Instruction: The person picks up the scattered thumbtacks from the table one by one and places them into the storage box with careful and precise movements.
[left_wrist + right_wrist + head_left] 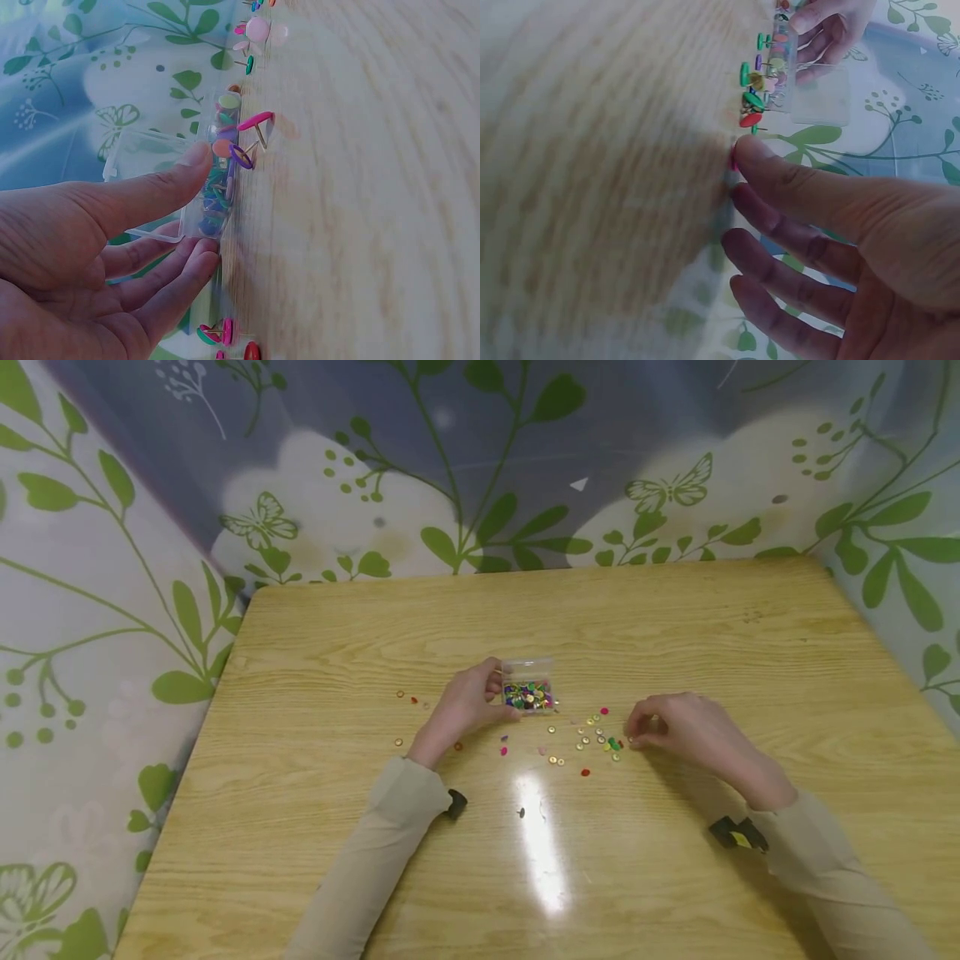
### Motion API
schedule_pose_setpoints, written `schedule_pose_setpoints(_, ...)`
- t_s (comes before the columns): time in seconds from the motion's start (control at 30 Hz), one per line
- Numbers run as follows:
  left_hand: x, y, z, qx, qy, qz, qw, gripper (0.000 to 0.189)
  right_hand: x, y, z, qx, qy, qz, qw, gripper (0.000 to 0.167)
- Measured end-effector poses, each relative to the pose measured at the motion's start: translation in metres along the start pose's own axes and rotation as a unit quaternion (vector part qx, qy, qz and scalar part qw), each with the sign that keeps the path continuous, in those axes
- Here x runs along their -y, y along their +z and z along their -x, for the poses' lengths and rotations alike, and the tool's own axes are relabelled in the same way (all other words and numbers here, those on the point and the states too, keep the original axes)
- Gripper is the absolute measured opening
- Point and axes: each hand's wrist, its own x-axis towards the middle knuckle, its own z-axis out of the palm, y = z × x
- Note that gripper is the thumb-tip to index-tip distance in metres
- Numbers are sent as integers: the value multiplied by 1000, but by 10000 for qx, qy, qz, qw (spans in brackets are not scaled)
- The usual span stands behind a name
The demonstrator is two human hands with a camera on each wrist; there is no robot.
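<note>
A small clear plastic box [528,697] full of colourful thumbtacks stands on the table, its hinged lid [528,669] raised at the back. My left hand [467,700] holds the box from the left, thumb at the near side and fingers at the far side. In the left wrist view, a pink thumbtack [256,120] and a purple thumbtack [241,156] lie just outside the box. My right hand [681,727] is low over the table, right of the loose thumbtacks [586,746]. A gap shows between its thumb and fingers, and a pink thumbtack [733,155] appears beside the thumb tip.
More loose thumbtacks lie left of my left wrist, including a golden one [399,742]. A red thumbtack [585,772] and a single upturned tack [521,812] lie nearer to me. The wooden table [337,635] meets leaf-patterned curtains [480,460] at the back and sides.
</note>
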Motion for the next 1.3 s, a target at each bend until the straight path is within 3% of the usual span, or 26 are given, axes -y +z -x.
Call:
schedule_pose_setpoints(0.33,-1,-1,1,3,-17,-6,10000,62,-7,5,-2,13,99,-128,9999,13)
schedule_pose_setpoints(0.83,0,0,0,-25,-5,37,10000,62,6,0,-13,-478,-85,76,9988,8)
schedule_pose_setpoints(1.3,1,1,0,-38,78,20,10000,62,44,6,-55,-558,-659,138,9962,6)
